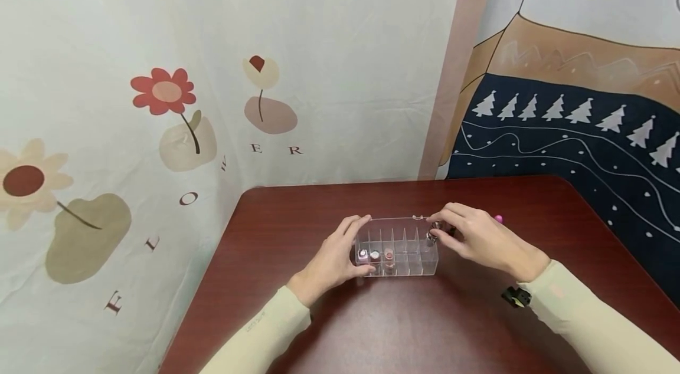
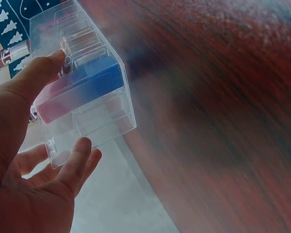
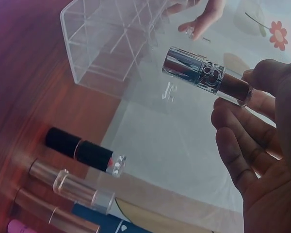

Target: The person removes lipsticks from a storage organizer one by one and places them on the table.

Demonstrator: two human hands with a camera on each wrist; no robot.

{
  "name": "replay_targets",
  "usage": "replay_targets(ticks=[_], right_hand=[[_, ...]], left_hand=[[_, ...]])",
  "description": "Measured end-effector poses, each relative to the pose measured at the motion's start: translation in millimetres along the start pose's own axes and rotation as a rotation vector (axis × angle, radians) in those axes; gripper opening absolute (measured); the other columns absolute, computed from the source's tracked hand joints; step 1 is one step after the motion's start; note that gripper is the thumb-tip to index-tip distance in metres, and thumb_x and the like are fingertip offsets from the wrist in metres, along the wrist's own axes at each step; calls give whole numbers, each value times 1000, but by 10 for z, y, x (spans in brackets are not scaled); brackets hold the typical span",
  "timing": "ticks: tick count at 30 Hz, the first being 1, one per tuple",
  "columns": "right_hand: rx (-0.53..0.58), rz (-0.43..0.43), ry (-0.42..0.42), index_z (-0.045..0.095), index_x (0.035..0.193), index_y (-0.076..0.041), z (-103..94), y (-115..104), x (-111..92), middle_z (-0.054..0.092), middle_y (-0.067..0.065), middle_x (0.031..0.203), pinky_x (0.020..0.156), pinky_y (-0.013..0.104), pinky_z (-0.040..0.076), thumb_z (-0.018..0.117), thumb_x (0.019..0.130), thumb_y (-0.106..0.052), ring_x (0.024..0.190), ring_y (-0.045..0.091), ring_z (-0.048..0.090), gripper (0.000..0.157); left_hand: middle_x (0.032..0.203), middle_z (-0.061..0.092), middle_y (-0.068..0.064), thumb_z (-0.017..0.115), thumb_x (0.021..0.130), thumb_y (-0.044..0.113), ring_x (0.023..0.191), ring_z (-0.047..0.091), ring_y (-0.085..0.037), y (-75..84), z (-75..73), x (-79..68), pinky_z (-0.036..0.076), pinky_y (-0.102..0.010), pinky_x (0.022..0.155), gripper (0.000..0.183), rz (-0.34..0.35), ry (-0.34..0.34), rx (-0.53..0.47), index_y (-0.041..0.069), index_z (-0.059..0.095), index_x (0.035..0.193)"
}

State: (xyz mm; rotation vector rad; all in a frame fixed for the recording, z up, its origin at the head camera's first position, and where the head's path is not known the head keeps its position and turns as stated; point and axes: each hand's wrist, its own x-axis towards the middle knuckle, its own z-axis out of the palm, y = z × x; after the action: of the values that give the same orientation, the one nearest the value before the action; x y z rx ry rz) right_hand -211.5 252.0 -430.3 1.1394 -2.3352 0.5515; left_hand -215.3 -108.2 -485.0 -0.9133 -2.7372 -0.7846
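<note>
A clear plastic lipstick organizer (image 1: 409, 268) with rows of compartments stands on the table. My left hand (image 1: 332, 250) grips its left end, thumb at the front and fingers round the back. Three small cosmetics, among them a pinkish tube (image 1: 389, 258), sit in compartments at that end. Over the right end, my right hand (image 1: 473, 235) pinches a lip gloss tube (image 3: 199, 73) between thumb and fingers. The tube has a shiny silver cap with a patterned band and a dark reddish-brown body. In the right wrist view its silver end points toward the organizer.
Beside the organizer in the right wrist view lie a black lipstick (image 3: 82, 149), a clear-and-pinkish tube (image 3: 75, 187), a rose-gold tube (image 3: 53, 213) and a bright pink item (image 3: 20, 227). The dark red wooden table (image 1: 297, 203) meets printed cloth (image 1: 345, 67) at its back edge.
</note>
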Motion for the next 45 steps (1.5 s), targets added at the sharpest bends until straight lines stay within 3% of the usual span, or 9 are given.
replay_targets(ticks=[19, 26, 32, 45], right_hand=[[-37, 72, 35, 84, 118, -13, -146, 129, -143, 80, -3, 106, 70, 9, 55, 98, 88, -2, 80, 2, 66, 35], [-30, 124, 1, 84, 118, -12, -110, 205, -259, 79, -2, 105, 70, 16, 60, 98, 89, -1, 81, 8, 68, 34], [-19, 168, -33, 84, 119, -11, -36, 272, -365, 80, -3, 107, 70, 24, 64, 95, 92, 0, 83, 7, 68, 31], [2, 226, -80, 84, 120, -8, 46, 393, -496, 81, -1, 106, 68, 29, 66, 94, 94, -2, 83, 11, 70, 29]], left_hand=[[169, 56, -16, 110, 83, 28, 109, 81, -26, 21, -32, 16, 69, -50, 107, 116, 2, 3, -8, 12, 45, 177], [168, 56, -17, 110, 82, 28, 106, 80, -24, 26, -30, 4, 69, -50, 106, 117, -3, 4, -7, 12, 45, 177], [169, 56, -17, 110, 82, 28, 115, 79, -30, 19, -14, -4, 68, -52, 109, 116, -13, -6, -13, 13, 45, 177], [169, 55, -16, 110, 82, 29, 104, 77, -23, 3, 3, -8, 68, -48, 108, 116, -11, -11, 0, 13, 45, 177]])
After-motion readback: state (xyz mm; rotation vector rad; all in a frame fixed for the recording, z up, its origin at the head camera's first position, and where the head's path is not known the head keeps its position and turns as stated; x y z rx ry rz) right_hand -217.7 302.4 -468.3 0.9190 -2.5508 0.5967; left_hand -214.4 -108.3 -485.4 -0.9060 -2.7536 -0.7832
